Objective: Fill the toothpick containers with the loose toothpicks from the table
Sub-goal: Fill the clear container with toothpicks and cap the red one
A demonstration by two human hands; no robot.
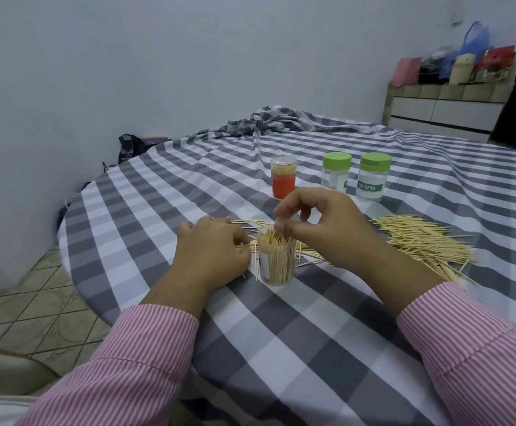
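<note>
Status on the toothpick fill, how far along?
Done, by the look of it: the orange container stands capped with toothpicks inside. In hand: the open clear container is nearly full; the right hand pinches toothpicks at its mouth, and the left hand rests beside it on loose ones. Left: the two green-lidded containers look empty, and a large loose pile remains on the tablecloth.

The word "TOOTHPICK" reads in white capitals on a green band across the right green-capped container (372, 179); the neighbouring green-capped container (336, 175) shows a similar green label edge, perhaps the same word, unreadable here.
</note>
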